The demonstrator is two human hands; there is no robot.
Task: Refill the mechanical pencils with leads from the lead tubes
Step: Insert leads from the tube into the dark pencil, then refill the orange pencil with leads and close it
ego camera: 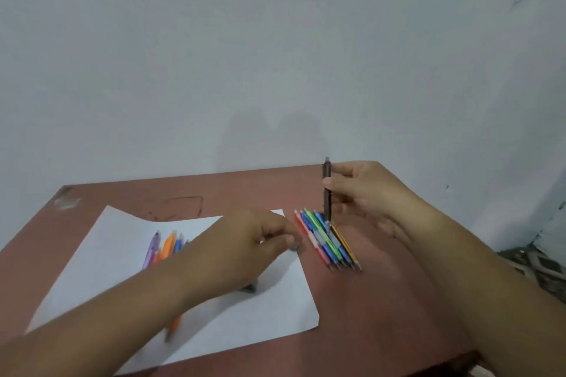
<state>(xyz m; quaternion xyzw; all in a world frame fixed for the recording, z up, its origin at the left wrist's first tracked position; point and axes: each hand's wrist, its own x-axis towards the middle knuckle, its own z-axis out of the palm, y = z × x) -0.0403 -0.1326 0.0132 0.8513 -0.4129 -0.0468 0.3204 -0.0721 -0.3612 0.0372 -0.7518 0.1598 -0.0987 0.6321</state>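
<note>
Right hand [364, 193] pinches dark pencil [327, 193] upright above pencil row [327, 239] on table [367, 300]. Left hand [260, 242] fingers curled, pinching something small and blurred, maybe cap. Coloured lead tubes [167, 246] on paper [245, 315]. Refill looks early; most pencils untouched.

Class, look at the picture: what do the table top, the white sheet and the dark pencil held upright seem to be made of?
Table top: probably painted or laminated wood; matt reddish-brown, worn at a corner.
White sheet: paper; thin, flat, one corner lifted.
Dark pencil: likely plastic; blur hides detail.
</note>
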